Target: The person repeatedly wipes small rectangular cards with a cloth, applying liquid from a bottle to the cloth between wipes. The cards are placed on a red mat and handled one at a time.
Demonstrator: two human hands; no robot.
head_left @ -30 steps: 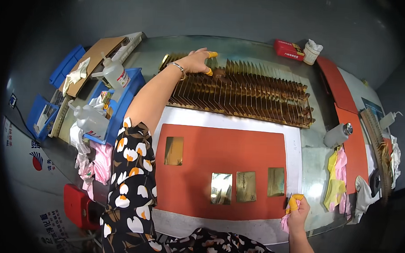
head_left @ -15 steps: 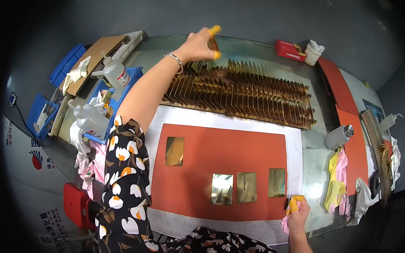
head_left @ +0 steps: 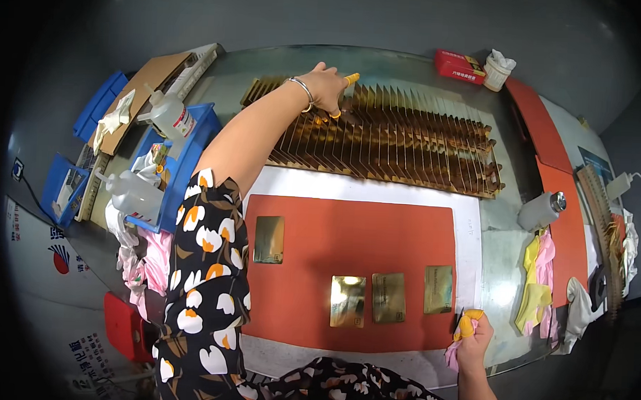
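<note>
My left hand (head_left: 326, 90), with yellow finger cots and a bracelet at the wrist, reaches far across to the upper left part of a long rack of upright gold plates (head_left: 409, 143). Its fingertips touch the plates; whether they pinch one is unclear. My right hand (head_left: 473, 340), also in yellow finger cots, is closed on a pink cloth (head_left: 454, 354) at the near right corner of an orange mat (head_left: 355, 230). Several flat gold plates lie on the mat: one at the left (head_left: 269, 239) and three in a row (head_left: 388, 297) just left of my right hand.
Blue bins (head_left: 183, 162) with squeeze bottles (head_left: 168, 113) stand at the left. A red box (head_left: 458, 65) and a white cup (head_left: 496, 70) sit at the far edge. A metal-capped container (head_left: 542, 210), yellow and pink cloths (head_left: 535, 281) and more orange mats (head_left: 560, 189) line the right.
My left hand lifted off the rack toward the far edge, then came back down onto the plates slightly further right. My right hand stayed in place with the cloth.
</note>
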